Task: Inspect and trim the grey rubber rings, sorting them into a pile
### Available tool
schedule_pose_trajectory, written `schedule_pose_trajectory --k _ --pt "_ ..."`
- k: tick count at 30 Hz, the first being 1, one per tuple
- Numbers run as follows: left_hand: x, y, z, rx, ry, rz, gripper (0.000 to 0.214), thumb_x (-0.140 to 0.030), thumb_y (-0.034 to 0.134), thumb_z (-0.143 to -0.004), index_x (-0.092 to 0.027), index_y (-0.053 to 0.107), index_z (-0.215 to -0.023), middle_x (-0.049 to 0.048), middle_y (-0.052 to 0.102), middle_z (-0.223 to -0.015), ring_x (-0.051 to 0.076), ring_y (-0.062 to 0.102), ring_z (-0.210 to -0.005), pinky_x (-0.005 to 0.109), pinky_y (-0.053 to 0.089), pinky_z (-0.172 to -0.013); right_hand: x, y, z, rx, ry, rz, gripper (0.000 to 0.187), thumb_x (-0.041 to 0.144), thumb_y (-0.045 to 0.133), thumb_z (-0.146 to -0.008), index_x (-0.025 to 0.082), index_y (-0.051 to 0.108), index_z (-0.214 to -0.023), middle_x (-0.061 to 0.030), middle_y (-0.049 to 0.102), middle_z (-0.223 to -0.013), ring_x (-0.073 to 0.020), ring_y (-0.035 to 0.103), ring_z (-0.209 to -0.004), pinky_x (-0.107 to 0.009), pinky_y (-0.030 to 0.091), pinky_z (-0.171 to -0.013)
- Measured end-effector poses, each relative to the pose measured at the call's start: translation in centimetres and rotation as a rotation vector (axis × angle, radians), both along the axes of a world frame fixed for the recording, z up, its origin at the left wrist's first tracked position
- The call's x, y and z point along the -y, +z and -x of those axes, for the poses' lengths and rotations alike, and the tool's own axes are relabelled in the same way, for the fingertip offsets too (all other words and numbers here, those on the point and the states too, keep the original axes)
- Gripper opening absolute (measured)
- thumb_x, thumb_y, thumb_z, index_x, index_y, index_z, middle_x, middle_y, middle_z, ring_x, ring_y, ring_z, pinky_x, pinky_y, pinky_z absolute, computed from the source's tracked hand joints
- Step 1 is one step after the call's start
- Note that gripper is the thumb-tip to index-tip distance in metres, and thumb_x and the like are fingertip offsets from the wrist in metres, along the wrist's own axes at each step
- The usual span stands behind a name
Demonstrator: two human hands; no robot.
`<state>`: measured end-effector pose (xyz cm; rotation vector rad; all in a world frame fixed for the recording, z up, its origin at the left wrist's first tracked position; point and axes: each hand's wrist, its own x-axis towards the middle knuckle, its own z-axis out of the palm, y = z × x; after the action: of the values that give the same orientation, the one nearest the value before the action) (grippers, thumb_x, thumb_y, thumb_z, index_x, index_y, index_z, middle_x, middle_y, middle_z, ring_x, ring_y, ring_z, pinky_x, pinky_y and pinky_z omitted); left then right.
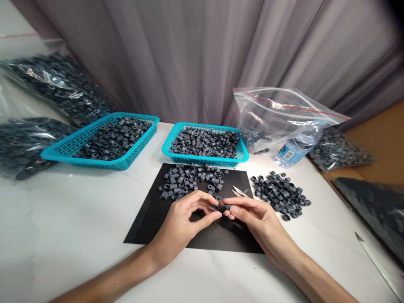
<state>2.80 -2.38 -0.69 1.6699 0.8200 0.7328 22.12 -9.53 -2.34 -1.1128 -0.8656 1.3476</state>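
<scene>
Item: small grey ring (214, 207), centre of frame, above the black mat (148, 227). I see my left hand (183, 223) pinching its rim; right hand (255, 216) narrow on a second ring (227, 207). I judge them light, stiff, smooth; best taken by outer wall. Loose pile (189, 181) just above.

I see my left hand (184, 216) pinching a small grey ring (214, 207) over the black mat (148, 223); my right hand (252, 214) at three o'clock touches it.
</scene>
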Motion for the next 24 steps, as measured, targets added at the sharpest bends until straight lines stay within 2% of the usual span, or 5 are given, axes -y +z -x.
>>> schedule_pose_trajectory --k 4,8,12,16,24 --pt "0.0 -0.2 0.1 -0.010 0.014 -0.028 0.016 -0.035 0.072 -0.086 -0.023 0.068 -0.095 0.0001 0.072 -0.093 0.015 0.069 -0.085 0.027 0.054 -0.084 0.1 0.0 0.2 0.043 0.013 -0.004 0.030 0.038 0.078 -0.083 0.021 0.077 -0.108 -0.0063 0.074 -0.094 -0.0185 0.068 -0.087 -0.035 0.054 -0.089" --pt "0.0 0.1 -0.1 0.062 0.012 0.118 0.021 -0.035 0.072 -0.086 -0.024 0.067 -0.102 0.0008 0.074 -0.096 0.017 0.070 -0.093 0.028 0.054 -0.088 0.0 -0.3 0.1 0.055 -0.052 -0.057 0.036 0.042 0.075 -0.086 0.022 0.071 -0.116 -0.0041 0.070 -0.092 -0.0164 0.066 -0.079 -0.032 0.055 -0.079" --pt "0.0 0.8 -0.3 0.105 -0.016 0.272 0.029 -0.038 0.066 -0.090 -0.023 0.067 -0.114 0.0030 0.076 -0.091 0.018 0.071 -0.084 0.030 0.056 -0.081 -0.3 -0.4 0.0 0.103 -0.097 -0.098 0.028 0.043 0.075 -0.085 0.020 0.072 -0.101 -0.0013 0.066 -0.077 -0.0141 0.062 -0.068 -0.027 0.053 -0.066" --pt "0.3 1.0 -0.4 0.139 -0.036 0.403 0.028 -0.040 0.065 -0.091 -0.019 0.072 -0.109 0.0071 0.077 -0.097 0.019 0.072 -0.091 0.030 0.055 -0.085 -0.1 0.2 0.2 0.172 -0.089 -0.121 0.024 0.043 0.075 -0.085 0.020 0.073 -0.091 -0.0010 0.066 -0.071 -0.0149 0.061 -0.064 -0.028 0.053 -0.061" --pt "0.7 0.7 -0.5 0.269 -0.028 0.611 0.040 -0.047 0.056 -0.095 -0.013 0.073 -0.106 0.0119 0.078 -0.097 0.025 0.074 -0.096 0.036 0.054 -0.093 0.8 0.1 0.4 0.496 -0.098 -0.287 0.025 0.032 0.065 -0.094 0.028 0.071 -0.117 -0.0065 0.067 -0.102 -0.0176 0.064 -0.081 -0.028 0.055 -0.064"
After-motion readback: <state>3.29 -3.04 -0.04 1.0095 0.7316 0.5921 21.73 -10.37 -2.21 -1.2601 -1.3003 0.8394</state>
